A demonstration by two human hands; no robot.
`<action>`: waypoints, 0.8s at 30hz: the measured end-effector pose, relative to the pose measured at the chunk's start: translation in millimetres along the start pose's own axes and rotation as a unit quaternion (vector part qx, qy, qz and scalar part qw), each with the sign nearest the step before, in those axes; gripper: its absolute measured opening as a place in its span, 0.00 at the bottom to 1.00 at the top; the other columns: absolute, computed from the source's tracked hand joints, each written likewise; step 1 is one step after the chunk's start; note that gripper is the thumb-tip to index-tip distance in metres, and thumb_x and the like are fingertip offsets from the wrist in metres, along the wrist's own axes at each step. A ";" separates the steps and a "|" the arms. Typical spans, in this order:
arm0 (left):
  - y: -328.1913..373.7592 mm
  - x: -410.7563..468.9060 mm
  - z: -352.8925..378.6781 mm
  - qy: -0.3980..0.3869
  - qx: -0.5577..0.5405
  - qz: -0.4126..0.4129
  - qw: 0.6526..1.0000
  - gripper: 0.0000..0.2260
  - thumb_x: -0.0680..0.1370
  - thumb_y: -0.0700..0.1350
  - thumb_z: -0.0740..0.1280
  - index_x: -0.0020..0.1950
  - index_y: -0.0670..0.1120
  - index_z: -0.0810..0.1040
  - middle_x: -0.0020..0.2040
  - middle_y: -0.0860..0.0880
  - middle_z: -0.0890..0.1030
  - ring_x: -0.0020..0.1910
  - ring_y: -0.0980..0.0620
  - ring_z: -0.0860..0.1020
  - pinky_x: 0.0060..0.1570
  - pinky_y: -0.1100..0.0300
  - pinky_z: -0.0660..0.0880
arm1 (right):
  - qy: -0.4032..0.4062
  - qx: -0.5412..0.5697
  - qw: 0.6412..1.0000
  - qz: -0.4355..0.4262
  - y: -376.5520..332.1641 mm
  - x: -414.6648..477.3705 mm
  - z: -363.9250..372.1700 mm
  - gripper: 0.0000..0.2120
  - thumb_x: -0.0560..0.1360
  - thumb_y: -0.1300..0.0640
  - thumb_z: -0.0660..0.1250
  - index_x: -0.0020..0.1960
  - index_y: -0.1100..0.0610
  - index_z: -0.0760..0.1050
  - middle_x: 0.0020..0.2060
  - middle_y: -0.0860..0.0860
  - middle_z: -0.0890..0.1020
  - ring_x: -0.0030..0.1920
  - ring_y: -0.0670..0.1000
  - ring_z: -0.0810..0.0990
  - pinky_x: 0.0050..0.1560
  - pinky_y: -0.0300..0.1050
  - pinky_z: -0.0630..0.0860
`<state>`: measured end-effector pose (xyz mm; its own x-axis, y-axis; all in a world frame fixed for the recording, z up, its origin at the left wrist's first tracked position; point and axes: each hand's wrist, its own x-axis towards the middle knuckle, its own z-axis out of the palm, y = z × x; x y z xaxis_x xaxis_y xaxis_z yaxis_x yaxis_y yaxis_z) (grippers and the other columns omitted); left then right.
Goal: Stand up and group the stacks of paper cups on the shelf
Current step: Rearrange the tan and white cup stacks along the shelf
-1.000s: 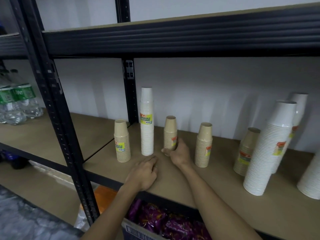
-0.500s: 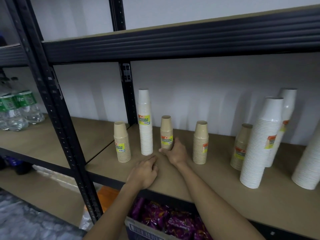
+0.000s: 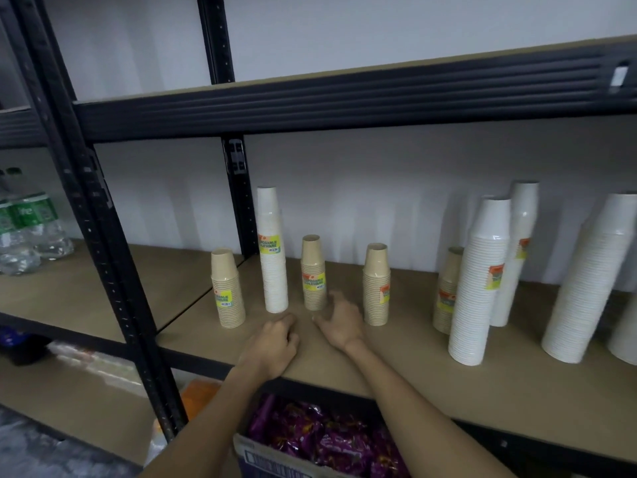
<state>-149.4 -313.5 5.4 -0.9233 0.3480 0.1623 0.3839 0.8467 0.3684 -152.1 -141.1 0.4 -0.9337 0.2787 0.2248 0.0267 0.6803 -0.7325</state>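
Upright stacks of paper cups stand on the brown shelf (image 3: 396,367). From the left: a short tan stack (image 3: 228,288), a tall white stack (image 3: 273,250), a tan stack (image 3: 313,272), another tan stack (image 3: 376,284), a tan stack (image 3: 446,291) half hidden behind a tall white stack (image 3: 481,281), and more white stacks (image 3: 520,250) (image 3: 586,291) at the right. My right hand (image 3: 339,320) hovers just in front of the middle tan stack, fingers spread, off the cups. My left hand (image 3: 272,343) rests on the shelf with fingers curled, holding nothing.
A black steel upright (image 3: 100,243) stands at the left and a black shelf beam (image 3: 344,105) runs overhead. Water bottles (image 3: 31,229) sit on the neighbouring shelf. Below, a box of purple packets (image 3: 320,439) sits under the shelf edge.
My right hand has let go of the middle tan stack and drawn back slightly with fingers spread. My left hand stayed resting on the shelf. The view rose a little.
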 end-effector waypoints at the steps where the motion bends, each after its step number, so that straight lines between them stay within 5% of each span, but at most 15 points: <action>1: 1.2 -0.6 -0.7 0.011 0.010 0.009 1.000 0.14 0.77 0.50 0.57 0.61 0.49 0.71 0.56 0.43 0.79 0.54 0.40 0.77 0.52 0.48 0.76 | -0.009 0.003 1.000 -0.008 0.4 -7.2 -4.6 0.30 0.72 0.49 0.72 0.71 0.54 0.68 0.63 0.52 0.79 0.62 0.54 0.78 0.61 0.44 0.74; 3: 7.1 -2.9 -2.7 0.025 0.045 0.040 0.998 0.12 0.76 0.49 0.58 0.59 0.50 0.71 0.55 0.45 0.79 0.50 0.41 0.78 0.47 0.48 0.77 | -0.018 0.012 1.000 -0.021 2.2 -23.0 -13.7 0.22 0.73 0.52 0.72 0.66 0.54 0.74 0.58 0.51 0.82 0.58 0.52 0.79 0.60 0.43 0.74; 6: 23.5 -2.5 -0.8 0.033 0.056 0.080 0.995 0.13 0.76 0.48 0.59 0.60 0.52 0.71 0.53 0.46 0.80 0.47 0.42 0.79 0.43 0.50 0.77 | 0.047 0.068 0.996 -0.024 8.4 -48.1 -32.1 0.02 0.72 0.57 0.71 0.44 0.54 0.81 0.38 0.47 0.83 0.39 0.43 0.81 0.45 0.39 0.77; 9: 48.5 -3.4 5.8 0.030 -0.044 0.081 0.995 0.13 0.77 0.45 0.62 0.61 0.48 0.73 0.51 0.46 0.80 0.49 0.44 0.78 0.47 0.53 0.75 | 0.179 0.104 0.978 0.017 20.7 -63.1 -57.3 0.06 0.71 0.56 0.71 0.37 0.55 0.77 0.29 0.43 0.78 0.32 0.38 0.75 0.35 0.33 0.67; 12: 63.4 2.2 13.1 -0.012 -0.073 0.061 0.995 0.17 0.78 0.48 0.62 0.66 0.47 0.70 0.57 0.44 0.79 0.56 0.42 0.76 0.57 0.51 0.73 | 0.217 0.129 0.966 0.049 31.1 -62.6 -75.9 0.17 0.68 0.56 0.75 0.51 0.56 0.71 0.43 0.48 0.78 0.42 0.47 0.77 0.41 0.37 0.69; 16: 67.1 8.7 20.1 -0.046 -0.080 0.047 0.995 0.21 0.80 0.48 0.61 0.72 0.45 0.66 0.65 0.42 0.74 0.64 0.42 0.72 0.63 0.54 0.68 | 0.073 0.121 0.989 0.049 38.6 -42.2 -78.9 0.48 0.66 0.60 0.75 0.77 0.55 0.51 0.70 0.52 0.67 0.69 0.53 0.68 0.67 0.44 0.66; 18: 63.8 12.1 23.4 -0.050 -0.090 0.027 0.994 0.25 0.80 0.49 0.60 0.76 0.46 0.60 0.67 0.40 0.72 0.66 0.42 0.70 0.65 0.53 0.67 | 0.037 0.102 0.993 0.045 41.7 -29.7 -76.8 0.45 0.68 0.62 0.72 0.78 0.54 0.51 0.70 0.52 0.71 0.70 0.55 0.70 0.67 0.47 0.69; 21: 55.2 20.2 33.6 -0.050 -0.095 0.014 0.994 0.27 0.80 0.52 0.59 0.77 0.47 0.58 0.66 0.40 0.73 0.65 0.42 0.71 0.66 0.50 0.68 | 0.044 0.045 0.997 0.049 46.2 -12.5 -69.0 0.30 0.69 0.60 0.74 0.68 0.55 0.67 0.61 0.53 0.79 0.63 0.57 0.77 0.62 0.49 0.74; 24: 51.9 25.0 38.8 -0.045 -0.095 0.011 0.994 0.27 0.80 0.51 0.59 0.78 0.46 0.58 0.65 0.40 0.74 0.65 0.42 0.71 0.66 0.50 0.68 | 0.056 0.052 0.995 0.068 41.6 -2.1 -59.1 0.33 0.63 0.49 0.81 0.62 0.56 0.72 0.57 0.53 0.80 0.58 0.56 0.78 0.56 0.46 0.75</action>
<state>-153.0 -245.2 -6.9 -0.9086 0.4072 0.0932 0.3910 0.7504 0.5330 -127.9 -73.3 7.4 -0.8779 0.4418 0.1846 0.1083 0.5588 -0.8222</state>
